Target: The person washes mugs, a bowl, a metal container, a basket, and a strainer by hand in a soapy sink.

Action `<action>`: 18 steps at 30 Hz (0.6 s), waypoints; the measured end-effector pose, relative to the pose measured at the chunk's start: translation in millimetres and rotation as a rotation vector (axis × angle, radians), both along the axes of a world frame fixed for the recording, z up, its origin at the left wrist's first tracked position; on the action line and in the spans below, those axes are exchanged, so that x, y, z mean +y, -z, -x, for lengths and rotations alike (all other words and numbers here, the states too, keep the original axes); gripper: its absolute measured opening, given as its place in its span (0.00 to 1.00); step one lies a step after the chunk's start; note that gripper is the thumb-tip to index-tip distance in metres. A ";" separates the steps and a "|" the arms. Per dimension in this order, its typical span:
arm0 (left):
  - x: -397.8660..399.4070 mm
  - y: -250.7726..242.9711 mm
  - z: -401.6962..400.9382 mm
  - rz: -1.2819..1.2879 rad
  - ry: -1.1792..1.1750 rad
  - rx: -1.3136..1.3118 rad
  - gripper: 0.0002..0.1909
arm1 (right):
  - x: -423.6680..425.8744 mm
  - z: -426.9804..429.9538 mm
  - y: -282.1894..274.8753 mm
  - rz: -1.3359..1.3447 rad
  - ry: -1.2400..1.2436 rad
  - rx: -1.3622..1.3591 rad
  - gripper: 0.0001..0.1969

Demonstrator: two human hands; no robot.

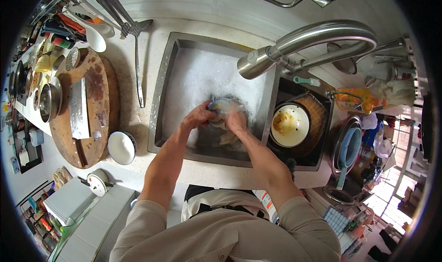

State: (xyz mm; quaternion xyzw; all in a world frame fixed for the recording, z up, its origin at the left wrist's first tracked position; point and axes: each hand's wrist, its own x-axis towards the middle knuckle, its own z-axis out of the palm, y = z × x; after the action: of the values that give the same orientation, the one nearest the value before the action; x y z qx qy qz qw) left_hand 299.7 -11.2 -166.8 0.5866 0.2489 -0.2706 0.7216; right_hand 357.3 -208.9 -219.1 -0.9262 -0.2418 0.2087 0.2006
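Over the soapy water of the steel sink, my left hand grips the edge of a blue-rimmed bowl. My right hand is blurred and presses a wet, beige-grey cloth into that bowl. Part of the cloth trails below into the water. Foam covers most of the basin and hides whatever lies under it. To the left of the sink, a second white bowl with a blue rim rests on the counter. A soiled white bowl sits in the dark side basin at right.
A steel pull-out faucet arches over the sink's upper right. At left, a cleaver lies on a round wooden chopping board. A long-handled metal utensil lies between board and sink. A green brush rests behind the side basin.
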 end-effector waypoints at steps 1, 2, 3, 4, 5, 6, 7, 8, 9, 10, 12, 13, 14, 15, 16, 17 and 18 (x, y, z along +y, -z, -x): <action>2.1 -8.4 -2.6 0.031 0.015 0.032 0.23 | 1.8 -1.3 -6.0 -0.090 0.063 -0.077 0.20; -5.8 -7.1 -3.5 0.035 0.020 0.031 0.23 | 5.1 -1.7 -11.0 -0.088 0.327 0.226 0.19; -15.2 -4.3 0.3 -0.015 -0.118 -0.005 0.27 | 16.4 0.0 -19.0 -0.093 0.572 0.533 0.19; -27.3 6.0 -0.8 -0.059 -0.247 -0.052 0.31 | 16.6 7.4 -10.6 -0.210 0.669 0.716 0.23; -29.7 48.4 19.9 -0.281 -0.355 -0.319 0.30 | 34.4 22.0 -3.3 -0.311 0.738 0.915 0.26; -39.0 51.7 16.6 -0.276 -0.344 -0.283 0.28 | 25.1 21.6 3.4 -0.245 0.689 0.888 0.26; -45.2 41.9 9.9 -0.273 -0.330 -0.255 0.26 | 15.9 18.8 6.9 -0.184 0.642 0.857 0.25; -46.8 32.0 4.2 -0.256 -0.314 -0.259 0.26 | 4.1 12.9 9.5 -0.181 0.665 0.848 0.25; -41.4 14.1 -2.2 -0.225 -0.114 -0.282 0.21 | -8.4 3.1 10.4 -0.103 0.414 0.461 0.25; -27.7 14.9 0.1 -0.223 -0.029 -0.284 0.19 | -4.1 -2.4 2.3 -0.031 0.133 0.089 0.25; 14.2 31.6 19.5 -0.135 0.119 -0.224 0.12 | 26.5 -5.5 -39.4 -0.015 0.023 0.084 0.22; 14.0 26.3 17.0 0.032 0.123 -0.181 0.09 | 30.9 -12.8 -62.6 0.037 -0.032 0.053 0.21; 9.8 17.6 8.0 0.200 0.139 -0.132 0.05 | 29.1 -23.9 -69.7 0.004 -0.114 -0.055 0.19; 10.7 14.9 5.2 0.349 0.146 -0.063 0.02 | 29.6 -30.8 -72.1 0.007 -0.109 -0.054 0.19; 2.3 13.9 0.5 0.299 0.073 0.069 0.01 | 29.7 -36.4 -74.8 -0.058 -0.155 -0.062 0.19; -0.8 11.5 -0.8 0.245 -0.003 0.200 0.01 | 30.7 -41.3 -77.4 -0.125 -0.203 -0.068 0.19; -1.1 9.9 -1.1 0.246 -0.001 0.201 0.01 | 28.7 -47.6 -75.9 -0.119 -0.201 -0.079 0.18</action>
State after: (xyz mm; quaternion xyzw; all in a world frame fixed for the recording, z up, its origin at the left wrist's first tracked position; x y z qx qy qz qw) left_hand 300.8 -12.4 -176.8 0.4636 0.2851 -0.3563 0.7595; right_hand 404.9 -180.2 -143.2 -0.8913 -0.3528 0.1765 0.2237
